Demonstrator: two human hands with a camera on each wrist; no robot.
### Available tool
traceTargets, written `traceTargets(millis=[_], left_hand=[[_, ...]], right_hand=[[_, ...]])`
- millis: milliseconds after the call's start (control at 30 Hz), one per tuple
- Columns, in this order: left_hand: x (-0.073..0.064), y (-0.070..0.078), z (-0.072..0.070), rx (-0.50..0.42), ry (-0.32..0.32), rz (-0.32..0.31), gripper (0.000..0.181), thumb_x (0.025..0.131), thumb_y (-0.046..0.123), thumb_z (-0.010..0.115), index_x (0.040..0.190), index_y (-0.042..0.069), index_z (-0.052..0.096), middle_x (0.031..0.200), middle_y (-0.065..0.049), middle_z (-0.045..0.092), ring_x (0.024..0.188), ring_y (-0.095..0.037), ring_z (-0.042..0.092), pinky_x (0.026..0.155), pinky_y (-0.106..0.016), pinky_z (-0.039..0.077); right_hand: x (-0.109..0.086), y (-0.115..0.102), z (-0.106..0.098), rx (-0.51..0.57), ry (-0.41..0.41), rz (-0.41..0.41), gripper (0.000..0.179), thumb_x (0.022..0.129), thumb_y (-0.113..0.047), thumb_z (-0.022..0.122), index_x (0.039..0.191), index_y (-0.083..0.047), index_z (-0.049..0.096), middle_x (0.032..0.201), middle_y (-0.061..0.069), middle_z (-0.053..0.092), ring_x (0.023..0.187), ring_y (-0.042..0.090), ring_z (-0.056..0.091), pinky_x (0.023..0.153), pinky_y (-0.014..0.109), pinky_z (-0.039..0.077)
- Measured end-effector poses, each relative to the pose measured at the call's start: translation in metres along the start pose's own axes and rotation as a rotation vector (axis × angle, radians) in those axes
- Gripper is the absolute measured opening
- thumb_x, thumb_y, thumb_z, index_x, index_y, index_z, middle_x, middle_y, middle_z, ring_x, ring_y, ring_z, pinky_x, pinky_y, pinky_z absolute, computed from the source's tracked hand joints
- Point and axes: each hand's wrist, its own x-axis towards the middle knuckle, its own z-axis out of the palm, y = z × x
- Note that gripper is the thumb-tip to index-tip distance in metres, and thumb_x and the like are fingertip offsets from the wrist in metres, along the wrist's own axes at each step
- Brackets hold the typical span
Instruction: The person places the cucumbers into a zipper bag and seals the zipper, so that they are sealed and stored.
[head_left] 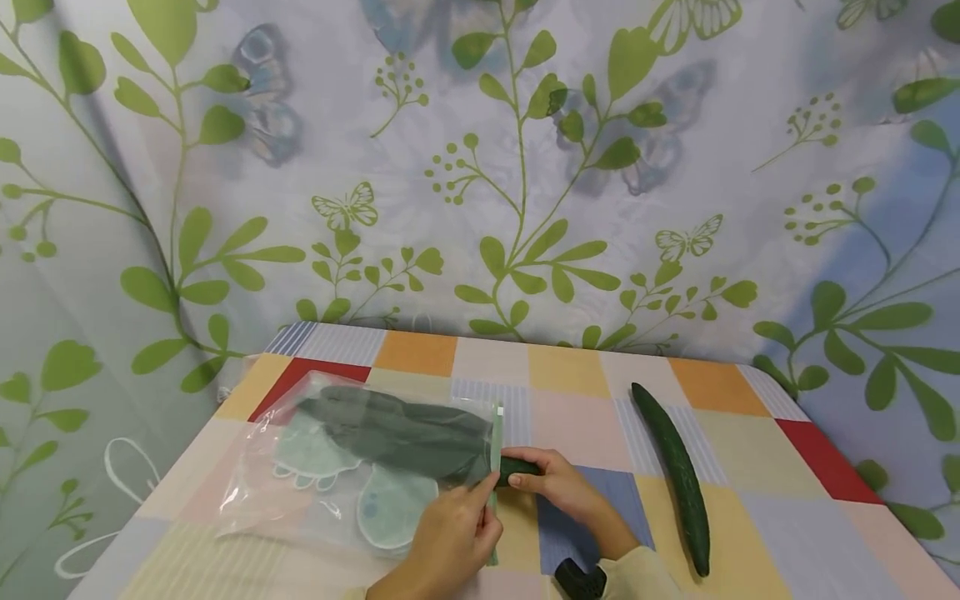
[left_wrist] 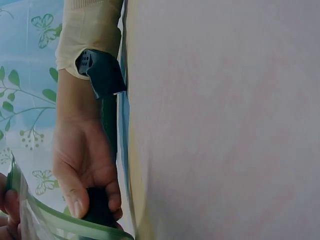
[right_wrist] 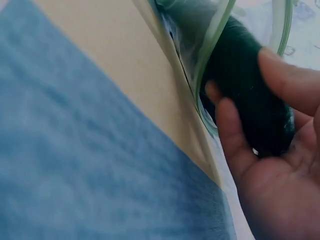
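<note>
A clear zip bag (head_left: 251, 492) with pale printed shapes lies on its side, its green-edged mouth facing right. Dark green, long forms (head_left: 405, 429) show through the plastic; I cannot tell how many. My right hand (head_left: 566, 492) grips the end of a cucumber (head_left: 519, 469), thumb on one side and fingers on the other. In the right wrist view that cucumber (right_wrist: 250, 90) passes between the bag's green edges (right_wrist: 212, 42), its other end inside. My left hand (head_left: 453, 529) pinches the near edge of the mouth. Its fingers (left_wrist: 11, 205) show at the left wrist view's border.
Another cucumber (head_left: 678, 479) lies lengthwise on the patchwork tablecloth (head_left: 795, 533), right of my right hand. A black device (head_left: 579, 579) sits at my right wrist. Behind the table hangs a curtain (head_left: 420, 250) with leaves and butterflies.
</note>
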Motion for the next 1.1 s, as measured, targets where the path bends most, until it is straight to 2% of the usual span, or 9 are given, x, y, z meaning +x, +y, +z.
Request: traceTargets(millis=[100,233,433,567,733,867,1100], left_hand=[[-0.001,-0.001,-0.003,-0.002,-0.021,-0.024,0.039,0.064,0.007,0.065,0.103,0.002,0.067,0.054,0.012,0.039,0.053,0.006,0.024,0.048,-0.006,0.022],[-0.001,-0.002,-0.004,-0.019,-0.038,-0.038,0.04,0.067,0.007,0.064,0.106,0.002,0.066,0.056,0.013,0.039,0.054,0.006,0.025,0.048,-0.007,0.023],[-0.002,-0.003,-0.003,-0.023,-0.006,-0.025,0.041,0.063,0.006,0.065,0.104,0.001,0.067,0.056,0.013,0.039,0.054,0.006,0.026,0.049,-0.006,0.022],[-0.004,-0.003,-0.002,-0.022,-0.008,-0.021,0.041,0.062,0.006,0.064,0.102,0.001,0.067,0.056,0.013,0.039,0.053,0.007,0.026,0.048,-0.006,0.022],[-0.005,-0.003,-0.001,-0.027,-0.026,-0.031,0.04,0.063,0.006,0.064,0.103,0.002,0.067,0.056,0.013,0.038,0.053,0.006,0.026,0.048,-0.006,0.022],[-0.005,-0.003,0.002,-0.014,-0.014,-0.022,0.041,0.061,0.006,0.064,0.102,0.002,0.067,0.056,0.014,0.038,0.054,0.007,0.026,0.048,-0.006,0.022],[-0.006,-0.001,0.003,-0.018,-0.021,-0.013,0.042,0.061,0.006,0.064,0.103,0.001,0.067,0.056,0.014,0.04,0.054,0.006,0.027,0.049,-0.006,0.023]], right_hand=[[0.003,-0.005,0.002,-0.074,0.048,0.037,0.044,0.083,-0.014,0.062,0.123,0.003,0.053,0.118,0.022,0.056,0.089,0.009,0.057,0.074,0.02,0.046],[0.006,-0.005,0.003,-0.121,0.088,0.051,0.04,0.082,-0.011,0.063,0.119,0.004,0.056,0.114,0.022,0.059,0.085,0.012,0.056,0.071,0.022,0.046],[0.006,-0.007,0.005,-0.206,0.123,0.04,0.038,0.083,-0.015,0.063,0.116,0.002,0.058,0.11,0.02,0.061,0.083,0.011,0.057,0.068,0.021,0.046],[0.004,-0.008,0.007,-0.306,0.16,0.021,0.042,0.081,-0.023,0.065,0.116,0.0,0.06,0.108,0.017,0.063,0.086,0.018,0.058,0.068,0.023,0.046],[0.002,-0.008,0.008,-0.438,0.234,-0.007,0.045,0.078,-0.028,0.068,0.113,-0.001,0.061,0.109,0.014,0.064,0.096,0.027,0.06,0.077,0.03,0.048],[0.0,-0.007,0.006,-0.458,0.226,-0.005,0.045,0.078,-0.031,0.067,0.112,-0.001,0.062,0.109,0.014,0.064,0.099,0.028,0.06,0.08,0.033,0.048],[-0.009,-0.004,-0.009,-0.451,0.196,0.007,0.045,0.078,-0.028,0.068,0.113,0.0,0.061,0.103,0.012,0.065,0.085,0.02,0.06,0.067,0.022,0.047]])
